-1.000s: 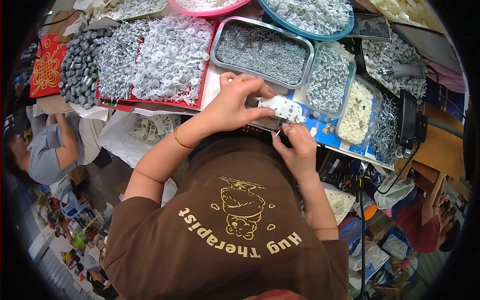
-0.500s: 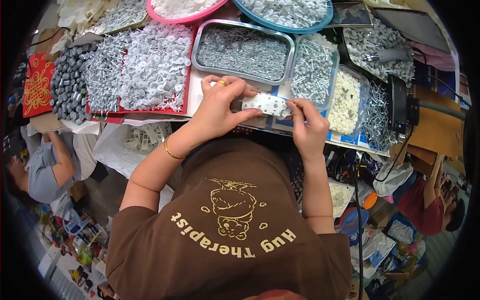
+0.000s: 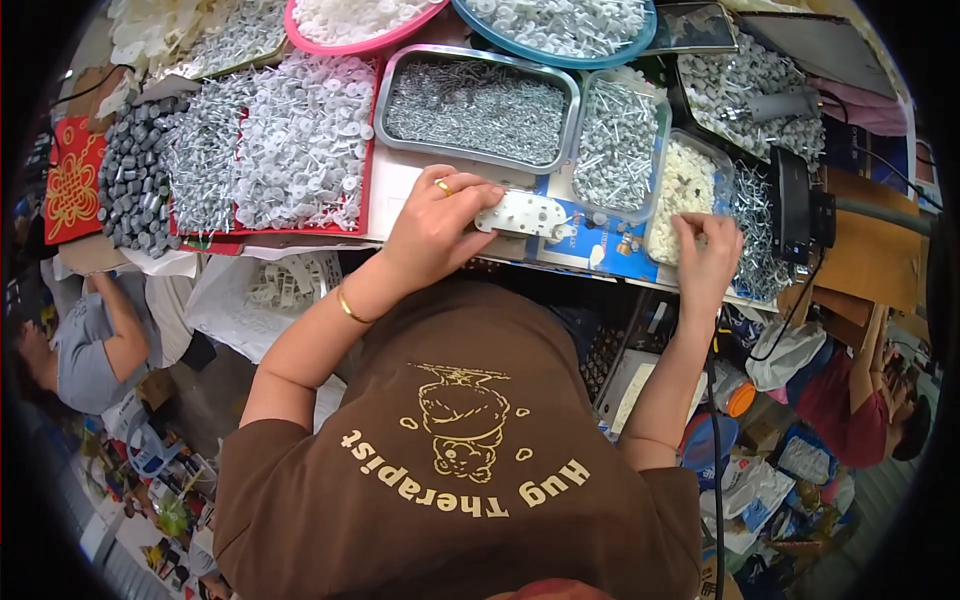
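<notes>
My left hand (image 3: 435, 220) is closed on one end of a white plastic plate (image 3: 527, 214) dotted with small holes and metal studs. The plate lies low over the table edge. My right hand (image 3: 712, 255) has its thumb and fingers drawn together at the near end of a clear tray of small cream-coloured pieces (image 3: 680, 185); whatever is between the fingertips is too small to make out. A few tiny pieces (image 3: 628, 243) lie on the blue printed sheet (image 3: 610, 258) between my hands.
Beyond the plate stand a metal tray (image 3: 478, 160) of small screws and a clear tub of metal pins (image 3: 615, 145). White disc-headed pegs (image 3: 305, 140) and grey cylinders (image 3: 150, 180) are heaped at left. A black device (image 3: 793, 205) stands at right. Other people sit on both sides.
My right hand has let go of the plate and moved right to the tray of cream pieces. My left hand still holds the plate, shifted slightly left.
</notes>
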The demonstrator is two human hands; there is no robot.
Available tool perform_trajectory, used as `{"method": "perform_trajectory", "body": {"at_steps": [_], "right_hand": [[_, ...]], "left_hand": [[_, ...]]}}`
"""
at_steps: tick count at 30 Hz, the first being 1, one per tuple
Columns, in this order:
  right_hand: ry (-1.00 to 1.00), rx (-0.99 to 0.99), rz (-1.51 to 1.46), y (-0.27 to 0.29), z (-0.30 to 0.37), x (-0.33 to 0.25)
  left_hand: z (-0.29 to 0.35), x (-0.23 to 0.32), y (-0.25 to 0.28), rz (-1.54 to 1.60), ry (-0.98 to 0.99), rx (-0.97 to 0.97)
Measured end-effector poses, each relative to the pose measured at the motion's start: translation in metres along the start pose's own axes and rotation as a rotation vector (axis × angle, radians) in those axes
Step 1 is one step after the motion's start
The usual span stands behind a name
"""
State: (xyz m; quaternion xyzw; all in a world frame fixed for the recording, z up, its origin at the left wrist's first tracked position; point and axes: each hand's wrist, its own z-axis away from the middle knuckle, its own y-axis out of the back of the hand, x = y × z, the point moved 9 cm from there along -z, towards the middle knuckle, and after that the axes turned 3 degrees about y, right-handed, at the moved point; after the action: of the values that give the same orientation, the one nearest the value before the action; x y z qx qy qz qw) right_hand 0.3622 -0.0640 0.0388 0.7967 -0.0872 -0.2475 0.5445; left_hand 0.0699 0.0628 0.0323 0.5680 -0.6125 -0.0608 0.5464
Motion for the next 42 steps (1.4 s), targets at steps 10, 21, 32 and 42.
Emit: {"method": "perform_trajectory", "body": {"at_steps": [10,21,32,42], "right_hand": [[-0.143,-0.08,-0.076,0.002,0.002,-0.006],[-0.17,-0.196,-0.781,-0.002,0.021,-0.08],[0.579,-0.088,-0.51,-0.009,0.022,-0.145],[0.31,-0.038,-0.619,-0.011,-0.038,-0.137]], "left_hand": [[-0.045,-0.021,0.056,-0.304,0.045,0.118],[-0.057,-0.068,0.02,-0.306,0.124,0.038],[-0.049,-0.07,0.029,-0.245,0.183,0.058],[-0.016,-0.016,0.03,0.043,0.197,-0.043]]}}
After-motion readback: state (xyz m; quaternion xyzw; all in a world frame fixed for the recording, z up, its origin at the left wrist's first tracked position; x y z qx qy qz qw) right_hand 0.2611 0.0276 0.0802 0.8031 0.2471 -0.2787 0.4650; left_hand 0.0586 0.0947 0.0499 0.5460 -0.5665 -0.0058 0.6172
